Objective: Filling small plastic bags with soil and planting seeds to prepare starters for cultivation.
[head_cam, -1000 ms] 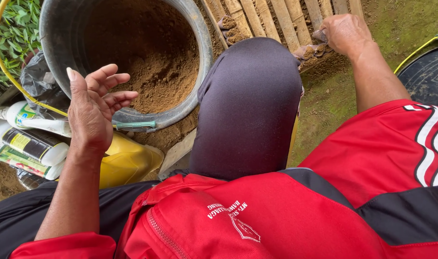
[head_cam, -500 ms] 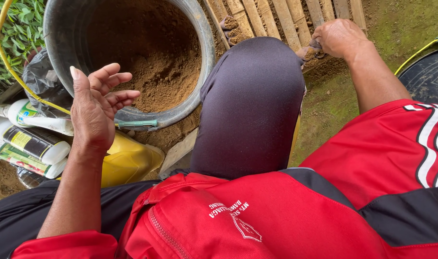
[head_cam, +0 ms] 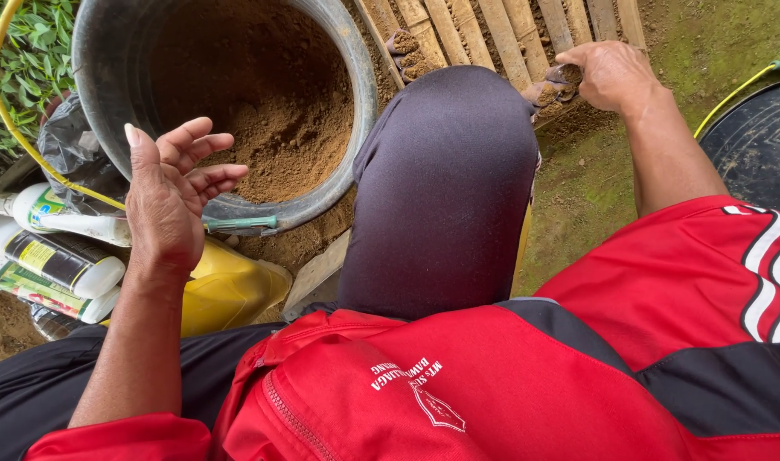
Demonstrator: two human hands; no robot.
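Observation:
My left hand [head_cam: 170, 195] hovers empty with its fingers spread and slightly curled, just over the near rim of a large grey bucket [head_cam: 362, 102] half full of brown soil [head_cam: 279, 128]. Past my raised knee [head_cam: 445, 179], my right hand [head_cam: 610, 75] reaches out to a bamboo slat rack [head_cam: 501, 30]. Its fingers pinch a small soil-filled pouch [head_cam: 567, 75] at the rack's near edge. Another small pouch [head_cam: 544, 92] lies right beside it, and a third [head_cam: 404, 41] sits further left on the slats.
Plastic bottles [head_cam: 53, 260] and a yellow container [head_cam: 228, 286] lie at lower left, under my left forearm. A green-handled tool [head_cam: 241, 224] rests against the bucket. A yellow hose [head_cam: 10, 119] crosses the plants at left. A black tub [head_cam: 757, 137] stands at right on mossy ground.
My right hand has drawn slightly nearer along the rack's edge, keeping its hold on the pouch. My left hand has stayed almost still over the bucket rim.

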